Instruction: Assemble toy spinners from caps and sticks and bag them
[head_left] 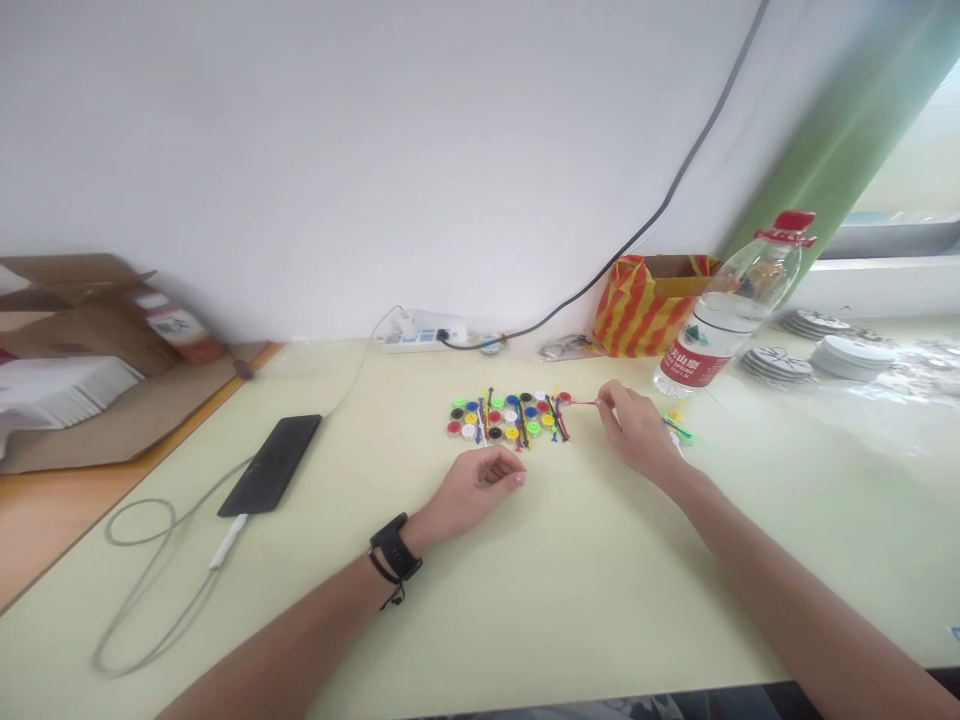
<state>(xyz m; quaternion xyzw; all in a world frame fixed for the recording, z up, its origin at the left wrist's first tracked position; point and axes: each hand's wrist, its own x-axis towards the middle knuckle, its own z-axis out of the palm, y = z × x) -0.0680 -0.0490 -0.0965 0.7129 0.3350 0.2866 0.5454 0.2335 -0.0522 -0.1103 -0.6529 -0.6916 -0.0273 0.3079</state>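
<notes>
My right hand (634, 425) is closed in a pinch on one end of a thin red strip (583, 402). The strip's other end reaches to a red disc (565, 398) at the right edge of a group of small coloured discs (495, 417). Thin coloured strips (523, 420) lie in bunches across these discs. Just below the group, my left hand (484, 485) rests loosely curled, thumb apart from the fingers, with nothing visible in it. A few more coloured pieces (679, 430) lie partly hidden behind my right hand.
Toward the right stand a water bottle (705, 340), a striped bag (637, 310) and stacks of round white pieces (851, 357). A black phone (271, 465) with a cable (161, 535) lies at left, near a cardboard box (82, 300). A power strip (424, 335) sits against the wall.
</notes>
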